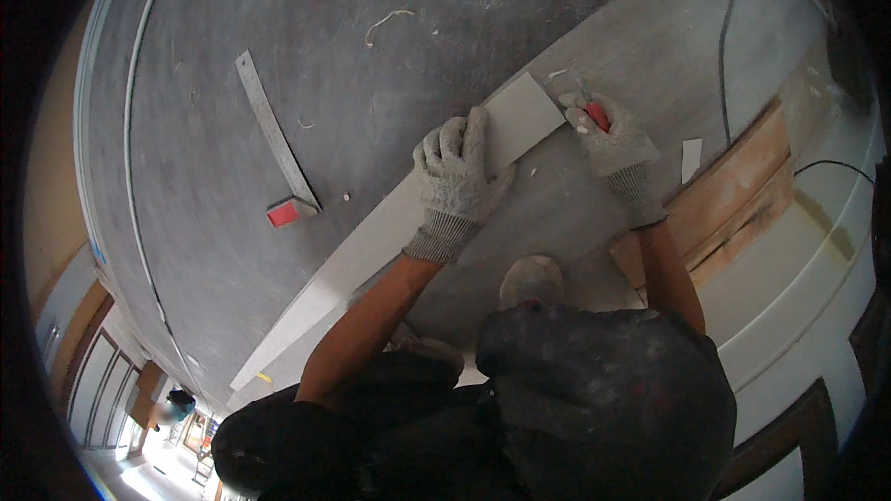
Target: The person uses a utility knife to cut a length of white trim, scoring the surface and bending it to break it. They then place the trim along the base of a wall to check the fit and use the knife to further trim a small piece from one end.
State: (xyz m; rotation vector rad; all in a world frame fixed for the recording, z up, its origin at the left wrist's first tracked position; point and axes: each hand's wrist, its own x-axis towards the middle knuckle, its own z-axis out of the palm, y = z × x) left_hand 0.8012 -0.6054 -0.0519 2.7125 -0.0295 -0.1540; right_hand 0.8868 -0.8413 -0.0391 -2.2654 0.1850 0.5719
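A long pale board strip [348, 246] lies diagonally across the grey floor, its cut-looking far end toward the upper right. My left hand [453, 162], in a light knit glove, grips the strip across its width near that end, fingers over the far edge. Close beside the strip's end corner, my gloved right hand [617, 141] is closed around a small red-handled tool [599, 116] with a thin grey tip pointing away from me. It looks like a knife, but its blade is hard to make out.
A try square [276, 134] with a red-faced stock lies to the left. A small white offcut [690, 160] and wooden boards [733, 199] are on the right. A pale cable [133, 130] runs along the left side. My shoe [531, 280] stands just below the strip.
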